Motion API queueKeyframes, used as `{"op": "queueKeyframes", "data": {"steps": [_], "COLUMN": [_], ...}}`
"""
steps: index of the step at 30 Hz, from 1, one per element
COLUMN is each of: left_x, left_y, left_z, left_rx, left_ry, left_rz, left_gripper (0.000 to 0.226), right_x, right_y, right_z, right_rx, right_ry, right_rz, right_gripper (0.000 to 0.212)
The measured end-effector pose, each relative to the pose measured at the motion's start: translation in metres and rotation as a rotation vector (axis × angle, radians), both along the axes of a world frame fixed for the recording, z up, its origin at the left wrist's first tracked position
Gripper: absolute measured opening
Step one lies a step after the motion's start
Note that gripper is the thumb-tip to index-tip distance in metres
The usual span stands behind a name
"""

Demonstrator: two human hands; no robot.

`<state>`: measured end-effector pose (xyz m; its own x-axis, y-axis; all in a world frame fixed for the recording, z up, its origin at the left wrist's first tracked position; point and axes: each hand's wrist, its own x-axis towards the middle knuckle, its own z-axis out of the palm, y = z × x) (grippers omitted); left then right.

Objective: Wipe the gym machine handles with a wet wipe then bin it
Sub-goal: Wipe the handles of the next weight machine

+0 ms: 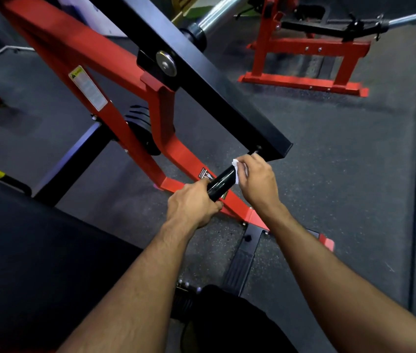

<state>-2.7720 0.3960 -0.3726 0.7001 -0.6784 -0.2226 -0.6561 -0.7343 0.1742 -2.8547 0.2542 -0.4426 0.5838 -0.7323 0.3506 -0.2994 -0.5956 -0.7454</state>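
Rubber floor [329, 161], dark, speckled; red frame [176, 154]. Left hand [191, 205] grips black handle [221, 183]; right hand [255, 179] pinches wipe [236, 163] against it.

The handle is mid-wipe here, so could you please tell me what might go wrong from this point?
1. The left hand grips the near end of the handle, so that stretch could be skipped.
2. The wipe is bunched small under the right hand, so it may miss parts of the handle or slip out.
3. No bin is in view, so the wipe could get left behind.
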Motion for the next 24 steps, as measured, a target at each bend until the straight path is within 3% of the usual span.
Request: {"op": "queueKeyframes", "data": {"steps": [6,12,18,24], "left_x": [0.001,0.001,0.003,0.0], "left_y": [0.0,0.001,0.002,0.02], "left_z": [-0.001,-0.003,-0.004,0.0], "left_rx": [-0.001,-0.012,-0.018,-0.285], "left_ry": [0.005,-0.004,0.031,0.206], "left_rz": [0.001,0.0,0.017,0.094], "left_gripper": [0.043,0.038,0.043,0.05], "right_x": [-0.017,0.001,-0.021,-0.002], "right_y": [0.02,0.013,0.024,0.02], "right_z": [-0.008,-0.003,-0.01,0.006], "right_rx": [-0.095,-0.013,-0.158,-0.052], "right_ry": [-0.024,-0.025,-0.028,-0.033], "right_rz": [0.16,0.015,0.157,0.07], "right_gripper": [0.008,0.017,0.021,0.015]}}
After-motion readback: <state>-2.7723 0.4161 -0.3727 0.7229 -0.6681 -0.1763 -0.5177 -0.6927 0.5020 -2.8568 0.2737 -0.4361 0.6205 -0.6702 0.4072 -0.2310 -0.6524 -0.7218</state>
